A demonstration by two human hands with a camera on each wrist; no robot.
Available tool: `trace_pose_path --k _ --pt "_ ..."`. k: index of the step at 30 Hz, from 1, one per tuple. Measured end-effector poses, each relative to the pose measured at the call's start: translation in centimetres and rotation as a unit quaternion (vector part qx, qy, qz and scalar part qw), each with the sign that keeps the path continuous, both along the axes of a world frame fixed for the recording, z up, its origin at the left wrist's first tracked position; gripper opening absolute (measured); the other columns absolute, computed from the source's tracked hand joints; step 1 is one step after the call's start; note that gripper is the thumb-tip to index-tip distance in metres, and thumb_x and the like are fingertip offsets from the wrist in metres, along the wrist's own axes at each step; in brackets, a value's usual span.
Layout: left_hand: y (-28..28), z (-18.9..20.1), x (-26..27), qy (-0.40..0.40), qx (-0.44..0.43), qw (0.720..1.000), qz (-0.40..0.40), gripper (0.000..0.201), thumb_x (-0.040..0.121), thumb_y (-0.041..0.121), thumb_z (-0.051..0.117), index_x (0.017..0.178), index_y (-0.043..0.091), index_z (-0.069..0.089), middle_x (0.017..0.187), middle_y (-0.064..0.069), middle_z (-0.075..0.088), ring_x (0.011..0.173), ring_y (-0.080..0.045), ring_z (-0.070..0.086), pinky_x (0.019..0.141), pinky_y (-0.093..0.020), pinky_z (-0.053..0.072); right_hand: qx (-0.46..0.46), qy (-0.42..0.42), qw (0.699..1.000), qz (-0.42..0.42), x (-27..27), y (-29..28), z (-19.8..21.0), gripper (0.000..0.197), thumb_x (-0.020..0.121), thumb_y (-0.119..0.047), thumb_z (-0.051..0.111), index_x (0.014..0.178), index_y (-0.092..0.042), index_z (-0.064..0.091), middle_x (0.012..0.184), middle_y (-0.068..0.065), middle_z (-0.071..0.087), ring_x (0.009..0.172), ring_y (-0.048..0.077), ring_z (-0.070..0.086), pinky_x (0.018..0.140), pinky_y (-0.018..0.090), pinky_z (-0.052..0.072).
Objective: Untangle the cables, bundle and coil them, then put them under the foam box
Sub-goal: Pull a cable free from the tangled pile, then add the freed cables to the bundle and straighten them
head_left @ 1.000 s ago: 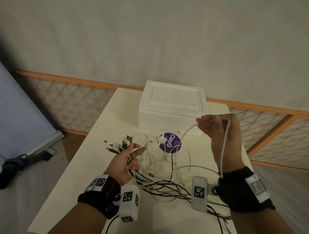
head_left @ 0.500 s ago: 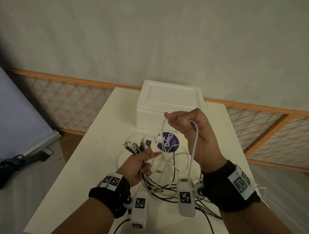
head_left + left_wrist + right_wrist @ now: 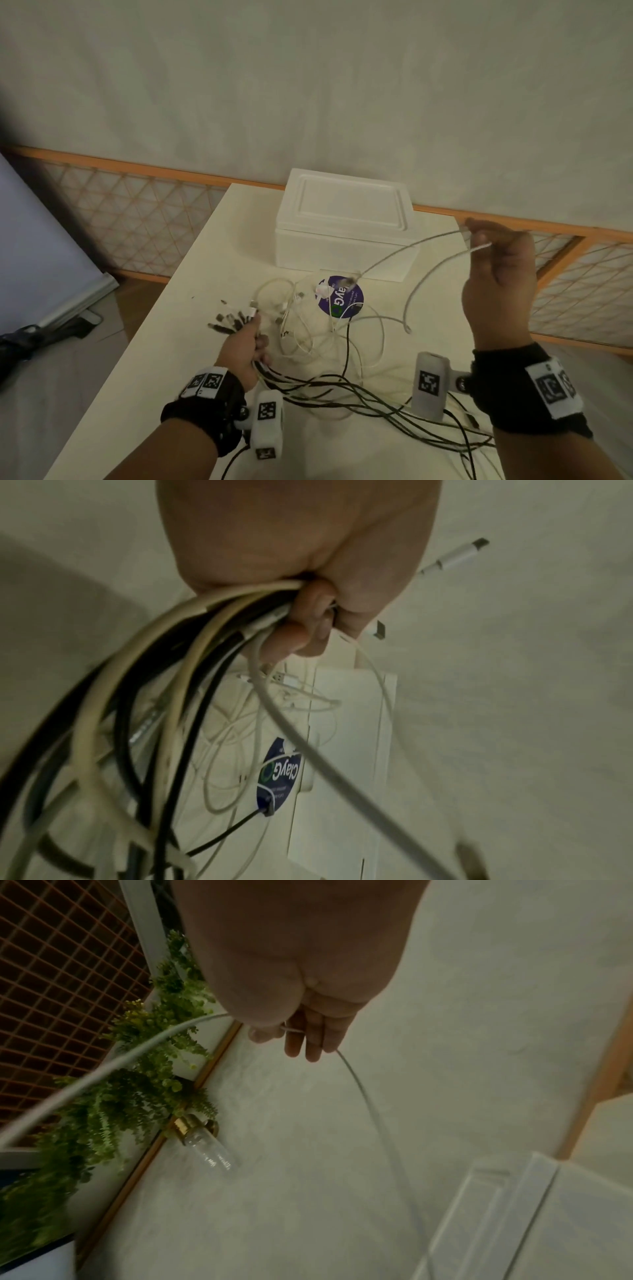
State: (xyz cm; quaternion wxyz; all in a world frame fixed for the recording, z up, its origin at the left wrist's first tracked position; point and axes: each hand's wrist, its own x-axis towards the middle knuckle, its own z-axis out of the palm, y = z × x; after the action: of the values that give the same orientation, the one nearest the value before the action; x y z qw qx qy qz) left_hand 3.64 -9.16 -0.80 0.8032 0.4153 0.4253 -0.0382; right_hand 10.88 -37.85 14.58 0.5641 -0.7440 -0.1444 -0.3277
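Left fingers (image 3: 301, 631) curled round the cable bundle (image 3: 192, 647), right fingers (image 3: 301, 1039) pinching a blurred white cable (image 3: 407, 250).

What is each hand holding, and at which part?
Left hand grips the bundle of cables just behind their plug ends. Right hand pinches one white cable mid-length, lifted above the table.

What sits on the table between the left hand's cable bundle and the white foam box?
Head view: loose white cables and a round purple sticker lie on the table between the left hand and the white foam box.
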Motion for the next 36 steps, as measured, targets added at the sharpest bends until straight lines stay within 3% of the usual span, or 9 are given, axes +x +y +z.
trace_pose_path --k 2,6,11,12,16,20,23,27,36 --pt "0.6 -0.2 -0.3 0.014 -0.003 0.999 0.03 0.037 0.096 0.042 0.05 0.071 0.016 0.042 0.052 0.001 0.045 0.03 -0.012 0.026 0.04 -0.021 0.033 -0.044 0.019 0.998 -0.049 0.0 -1.3 -0.2 0.019 0.095 -0.012 0.052 0.099 -0.03 0.051 0.108 -0.01 0.058 0.112 0.006 0.054 0.095 0.02 0.041" --pt "0.8 -0.1 -0.8 -0.004 -0.018 0.998 0.067 0.036 0.097 0.038 0.051 0.073 0.011 0.047 0.09 -0.009 0.065 0.033 -0.014 0.034 0.048 -0.027 0.042 -0.247 0.167 0.937 -0.184 0.6 -4.2 -1.5 0.018 0.09 -0.012 0.057 0.108 -0.009 0.058 0.121 0.008 0.056 0.11 0.023 0.051 0.085 0.022 0.035" --pt "0.2 0.9 -1.7 -0.047 0.007 0.994 0.099 0.016 0.093 0.024 0.06 0.092 0.008 0.058 0.074 -0.001 0.047 0.03 -0.008 0.034 0.055 -0.029 0.04 -0.499 0.482 0.704 -0.15 -0.5 -4.8 -2.6 0.022 0.086 -0.02 0.05 0.105 -0.011 0.058 0.106 0.009 0.062 0.085 0.024 0.057 0.078 0.034 0.048" --pt "-0.2 1.3 -1.9 -0.058 0.005 0.993 0.098 0.013 0.092 0.02 0.062 0.094 0.007 0.058 0.073 -0.001 0.046 0.03 -0.008 0.034 0.052 -0.028 0.041 -0.511 0.485 0.702 -0.103 -1.0 -4.0 -2.5 0.027 0.087 -0.021 0.051 0.111 -0.011 0.057 0.109 0.008 0.061 0.09 0.024 0.058 0.081 0.034 0.048" --pt "-2.3 3.7 -2.5 -0.156 -0.046 0.985 0.057 0.018 0.087 0.024 0.063 0.076 0.012 0.056 0.064 0.001 0.045 0.039 -0.008 0.03 0.046 -0.023 0.043 -0.475 0.324 0.802 0.165 -4.5 3.7 -2.7 0.062 0.084 -0.036 0.066 0.139 -0.022 0.041 0.139 -0.005 0.046 0.125 0.013 0.045 0.104 0.025 0.033" --pt "-4.6 7.0 -3.3 -0.252 -0.086 0.963 -0.045 0.043 0.083 0.043 0.054 0.054 0.011 0.051 0.045 -0.004 0.036 0.045 -0.017 0.04 0.054 -0.029 0.038 -0.448 0.331 0.744 0.368 -7.4 11.4 -6.0 0.085 0.07 -0.04 0.078 0.138 -0.022 0.031 0.125 -0.003 0.057 0.11 0.014 0.056 0.09 0.025 0.045" --pt "-3.3 8.2 -4.0 -0.281 -0.096 0.955 -0.013 0.043 0.083 0.041 0.051 0.048 0.016 0.047 0.044 -0.002 0.037 0.041 -0.015 0.037 0.052 -0.029 0.037 -0.536 0.289 0.727 0.317 -7.5 11.2 -8.3 0.046 0.077 -0.024 0.065 0.117 -0.02 0.044 0.105 0.004 0.063 0.093 0.024 0.06 0.068 0.027 0.041" --pt "1.0 7.4 -5.1 -0.283 -0.088 0.954 0.049 0.048 0.091 0.043 0.048 0.048 0.022 0.039 0.04 0.007 0.027 0.032 -0.006 0.025 0.04 -0.017 0.031 -0.612 0.25 0.71 0.242 -6.8 7.1 -10.6 0.016 0.081 -0.029 0.052 0.096 -0.024 0.051 0.09 -0.003 0.061 0.093 0.023 0.06 0.068 0.029 0.042" --pt "6.2 2.9 -6.8 -0.195 -0.11 0.965 0.138 0.054 0.094 0.047 0.048 0.048 0.022 0.034 0.039 0.007 0.024 0.029 -0.005 0.021 0.036 -0.017 0.023 -0.62 0.363 0.691 0.082 -6.2 -3.2 -12.6 0.01 0.082 -0.039 0.052 0.084 -0.032 0.045 0.074 -0.012 0.044 0.088 0.011 0.058 0.065 0.022 0.04"
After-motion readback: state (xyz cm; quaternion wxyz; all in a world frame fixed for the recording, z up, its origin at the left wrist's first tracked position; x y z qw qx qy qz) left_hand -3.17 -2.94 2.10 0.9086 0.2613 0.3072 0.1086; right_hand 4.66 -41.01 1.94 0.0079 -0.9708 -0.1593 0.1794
